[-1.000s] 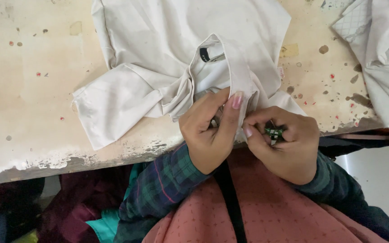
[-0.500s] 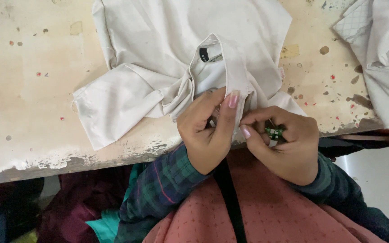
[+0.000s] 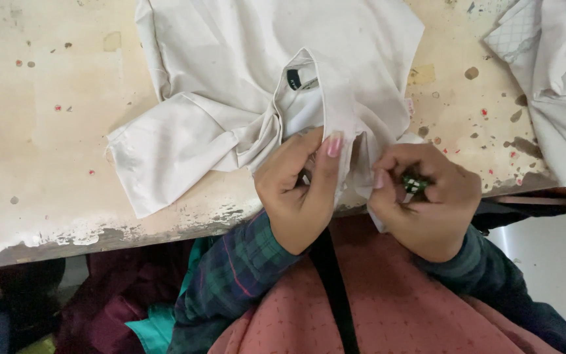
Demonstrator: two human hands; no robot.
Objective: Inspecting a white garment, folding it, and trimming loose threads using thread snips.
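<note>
The left hand point(image 3: 299, 196) is curled closed, its thumb and fingers pinching a fold of the cream shirt point(image 3: 276, 85) right at the desk's near edge; one pink-nailed finger lies flat along the cloth. Just beside it, at three o'clock, the right hand point(image 3: 427, 196) is closed round a small green tool point(image 3: 415, 185), of which only a dark green bit shows between the fingers; its kind cannot be told, though it looks like a thread snipper. The right fingertips also touch the same fold, so the two hands meet on one strip of fabric.

From the hands the shirt spreads toward twelve o'clock, collar open with a small dark label point(image 3: 293, 78) inside, and a sleeve lies out toward nine o'clock. It rests on a worn, paint-flecked desk point(image 3: 47, 131). At two o'clock, well apart, a second pale garment point(image 3: 558, 92) lies heaped at the desk's far corner. Below the hands, at six o'clock, are plaid sleeves, a pink top and a dark strap point(image 3: 332, 288).

The work in hand seems to be trimming or checking a seam near the shirt's front edge. By my judgement the next move calls for keeping the fold taut with the left hand while the tool's tip is brought exactly to the stray thread, clear of the cloth itself.
</note>
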